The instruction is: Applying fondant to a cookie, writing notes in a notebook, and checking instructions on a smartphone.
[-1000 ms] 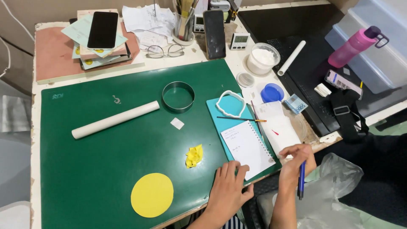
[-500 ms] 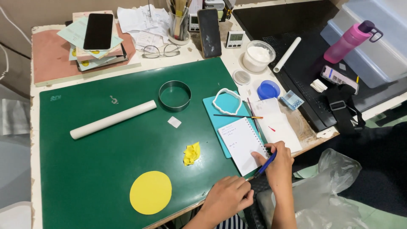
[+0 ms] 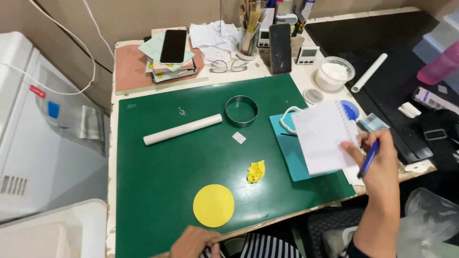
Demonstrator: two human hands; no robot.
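My right hand grips a white spiral notepad, tilted up off the desk, with a blue pen between the fingers. Under the pad lies a teal board on the right side of a green cutting mat. My left hand sits at the mat's front edge with its fingers curled out of sight. Just above it lies a flat yellow disc. A crumpled yellow lump, a white rolling pin and a metal ring cutter lie further back.
At the back stand a phone on stacked books, glasses, a brush cup, an upright dark phone and a tub of white powder. A white tube and pink bottle are right; a white appliance left.
My right hand has lifted the notepad off the teal board while keeping the pen. My left hand has drawn back from the mat to its front edge. The camera view has shifted right.
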